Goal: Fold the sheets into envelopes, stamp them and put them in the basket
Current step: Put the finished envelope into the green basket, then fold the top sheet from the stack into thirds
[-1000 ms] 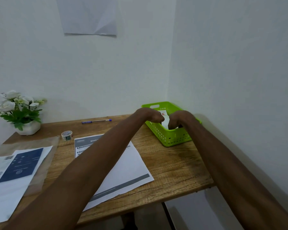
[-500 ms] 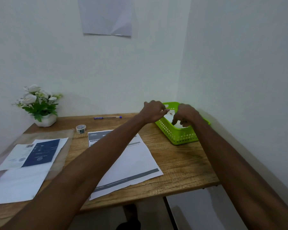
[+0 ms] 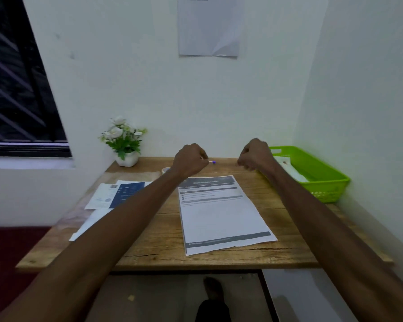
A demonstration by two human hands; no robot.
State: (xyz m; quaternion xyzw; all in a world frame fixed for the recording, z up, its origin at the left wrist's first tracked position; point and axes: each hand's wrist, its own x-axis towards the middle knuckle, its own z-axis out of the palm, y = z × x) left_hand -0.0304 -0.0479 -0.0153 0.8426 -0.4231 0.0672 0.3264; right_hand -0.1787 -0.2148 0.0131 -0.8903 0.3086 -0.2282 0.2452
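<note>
Now my left hand (image 3: 189,161) and right hand (image 3: 255,154) are curled, holding nothing | flat white printed paper sheet (image 3: 221,212) looks light, thin, bendy | I should pinch its near corners.

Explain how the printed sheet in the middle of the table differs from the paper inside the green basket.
The printed sheet lies flat and unfolded on the table; the folded paper lies in the green basket. The sheet looks much larger. It shows grey bands of print; the folded paper shows a small dark mark. Both are white.
</note>
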